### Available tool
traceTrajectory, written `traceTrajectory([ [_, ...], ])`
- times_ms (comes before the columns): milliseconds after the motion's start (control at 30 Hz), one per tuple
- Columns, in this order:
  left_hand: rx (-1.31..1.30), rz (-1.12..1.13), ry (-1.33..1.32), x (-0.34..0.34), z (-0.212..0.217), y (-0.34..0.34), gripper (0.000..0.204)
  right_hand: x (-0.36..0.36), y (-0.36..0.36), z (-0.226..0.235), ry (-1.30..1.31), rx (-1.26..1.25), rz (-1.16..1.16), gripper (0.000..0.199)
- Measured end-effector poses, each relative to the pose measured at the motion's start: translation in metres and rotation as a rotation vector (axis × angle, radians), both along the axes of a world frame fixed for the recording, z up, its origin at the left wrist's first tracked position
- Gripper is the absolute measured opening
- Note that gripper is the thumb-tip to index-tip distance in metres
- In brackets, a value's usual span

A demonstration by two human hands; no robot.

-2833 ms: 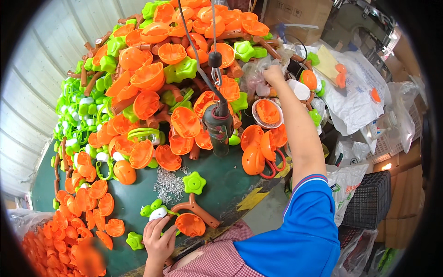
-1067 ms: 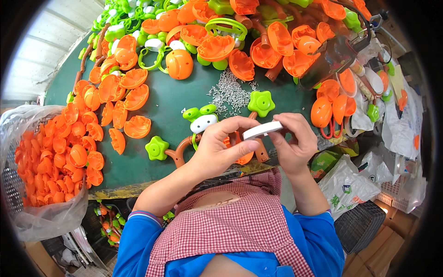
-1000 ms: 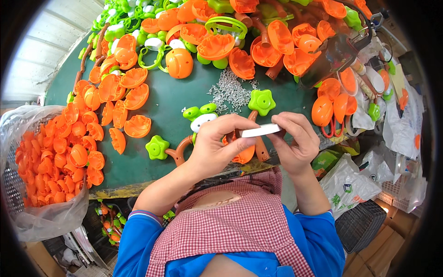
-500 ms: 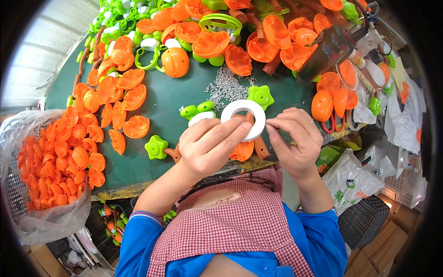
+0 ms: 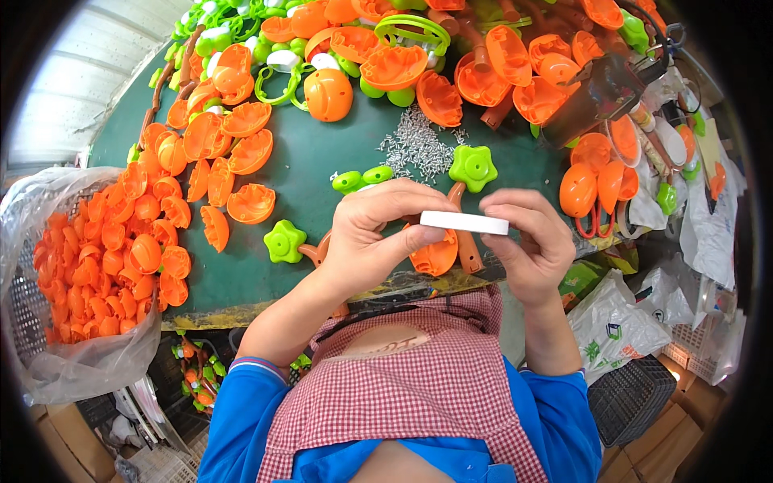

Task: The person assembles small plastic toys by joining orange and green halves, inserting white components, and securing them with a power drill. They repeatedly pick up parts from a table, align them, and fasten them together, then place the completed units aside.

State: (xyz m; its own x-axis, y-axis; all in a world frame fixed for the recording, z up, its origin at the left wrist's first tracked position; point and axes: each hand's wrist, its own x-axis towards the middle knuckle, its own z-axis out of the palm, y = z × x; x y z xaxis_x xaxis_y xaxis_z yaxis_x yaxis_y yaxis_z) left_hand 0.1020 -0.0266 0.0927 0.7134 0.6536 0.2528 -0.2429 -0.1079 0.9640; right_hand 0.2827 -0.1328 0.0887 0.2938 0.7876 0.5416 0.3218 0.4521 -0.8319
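Observation:
Between my hands a white ring (image 5: 465, 222) is tilted edge-on above the front of the table. My left hand (image 5: 374, 229) pinches its left end between thumb and fingers. On the other end, my right hand (image 5: 533, 245) has closed its thumb and fingertips. Beneath the ring lie an orange half-shell (image 5: 435, 258) and a brown handle-like piece (image 5: 469, 251). A green star-shaped piece (image 5: 473, 167) sits just beyond. Another green star (image 5: 284, 241) is left of my left wrist, and green oval pieces (image 5: 362, 179) lie past my left fingers.
Small silver screws (image 5: 416, 145) lie heaped on the green table (image 5: 310, 189). Orange shells (image 5: 251, 203) spread to the left, with a plastic-lined basket (image 5: 101, 370) full of orange parts beside the table. A dark tool (image 5: 588, 97) and plastic bags (image 5: 616, 318) are at the right.
The white ring has turned from face-up to edge-on and shifted slightly right. My right fingers, beside it before, now grip its right end.

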Motion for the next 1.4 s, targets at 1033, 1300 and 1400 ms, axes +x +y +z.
traceTrajectory([
  [1033, -0.416, -0.238, 0.324, -0.001, 0.025, -0.013, 0.032, -0.012, 0.000, -0.025, 0.222, -0.193, -0.026, 0.024],
  [1300, -0.494, -0.261, 0.188, 0.000, 0.010, -0.016, 0.037, -0.014, -0.003, -0.038, 0.683, -0.297, 0.108, 0.022],
  [1400, -0.462, -0.220, 0.135, 0.003, 0.006, -0.020, 0.033, -0.013, -0.006, -0.039, 0.760, -0.395, 0.161, 0.025],
])
